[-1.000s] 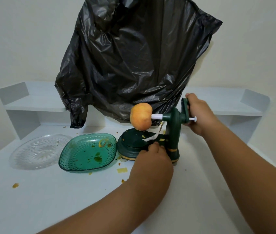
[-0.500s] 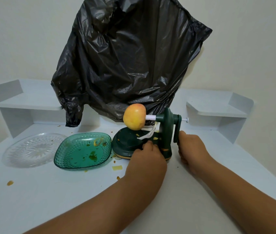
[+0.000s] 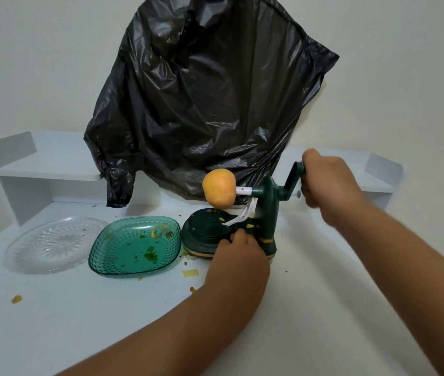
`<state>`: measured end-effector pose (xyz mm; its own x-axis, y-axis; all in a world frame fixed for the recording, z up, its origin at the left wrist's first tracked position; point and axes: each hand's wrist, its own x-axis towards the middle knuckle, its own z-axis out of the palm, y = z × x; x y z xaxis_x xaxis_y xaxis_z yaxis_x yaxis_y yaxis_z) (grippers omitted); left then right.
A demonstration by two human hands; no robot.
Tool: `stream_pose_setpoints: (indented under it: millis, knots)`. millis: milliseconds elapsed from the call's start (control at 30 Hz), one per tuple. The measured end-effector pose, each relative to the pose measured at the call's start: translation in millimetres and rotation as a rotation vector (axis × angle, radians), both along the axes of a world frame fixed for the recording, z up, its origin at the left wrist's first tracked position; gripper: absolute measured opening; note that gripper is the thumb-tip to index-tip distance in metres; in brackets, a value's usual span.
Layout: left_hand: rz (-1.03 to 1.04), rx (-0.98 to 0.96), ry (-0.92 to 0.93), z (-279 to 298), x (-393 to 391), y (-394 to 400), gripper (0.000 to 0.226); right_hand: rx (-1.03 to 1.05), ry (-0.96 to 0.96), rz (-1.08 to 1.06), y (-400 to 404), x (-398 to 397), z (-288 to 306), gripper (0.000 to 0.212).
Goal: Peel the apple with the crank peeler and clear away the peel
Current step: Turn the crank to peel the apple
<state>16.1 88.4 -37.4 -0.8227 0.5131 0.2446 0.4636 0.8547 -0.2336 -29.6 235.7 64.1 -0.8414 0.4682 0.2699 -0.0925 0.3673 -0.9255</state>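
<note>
Turning the crank peeler (image 3: 264,213) at the frame's centre right.
The right hand (image 3: 324,183) has its grip clamped on the crank; the left hand (image 3: 238,256) holds the base. The apple (image 3: 219,191) sits on the spindle, above the tabletop (image 3: 310,308).

No readable text anywhere here, honestly. The crank peeler (image 3: 265,213), the green dish (image 3: 134,246), the clear plate (image 3: 52,244) and the black bag (image 3: 202,104) all show zero labels, brands or numbers.

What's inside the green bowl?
The green bowl holds only small peel scraps and a curled peel ring. Nothing covers it, so its whole inside shows.
</note>
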Motion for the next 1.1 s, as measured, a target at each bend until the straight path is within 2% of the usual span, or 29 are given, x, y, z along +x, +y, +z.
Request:
stream_pose_setpoints:
  millis: [67, 167, 267, 400, 533, 667, 767, 900, 967, 1100]
  knots:
    - [-0.008, -0.003, 0.009, -0.9, -0.1, -1.5, 0.042, -0.123, -0.079, 0.095, 1.7, -22.5, 10.6, 0.030]
    - [-0.019, 0.017, 0.006, -1.8, -0.7, -1.6, 0.041, -0.314, -0.176, 0.176, 6.8, -47.3, -6.5, 0.040]
    - [-0.028, 0.030, 0.004, -2.1, -1.2, -1.6, 0.042, -0.479, -0.265, 0.221, 8.9, -56.7, -40.1, 0.029]
    - [-0.039, 0.039, 0.008, -3.0, -1.4, -1.7, 0.040, -0.405, -0.421, 0.266, 11.2, -40.6, -76.8, 0.035]
    - [-0.039, 0.011, 0.012, -3.8, -1.5, -0.1, 0.040, -0.340, -0.558, 0.234, 10.2, 1.6, -85.0, 0.038]
    - [-0.026, 0.000, 0.021, -3.4, -1.7, 1.7, 0.040, -0.219, -0.506, 0.256, 4.4, 41.9, -72.8, 0.041]
    - [-0.011, -0.003, 0.014, -3.4, -2.8, 1.5, 0.040, -0.171, -0.332, 0.247, -0.2, 49.2, -42.2, 0.049]
    - [-0.010, -0.023, 0.016, -2.6, -3.6, 1.2, 0.042, -0.087, -0.126, 0.130, -2.8, 19.1, 3.6, 0.038]
    - [-0.011, -0.017, 0.017, -3.4, -4.3, 1.0, 0.042, -0.115, -0.106, 0.138, -4.2, -2.2, 13.4, 0.037]
    - [-0.010, -0.016, 0.003, -5.1, -5.4, 0.2, 0.043, -0.167, -0.200, 0.168, 1.4, -33.8, 5.7, 0.037]
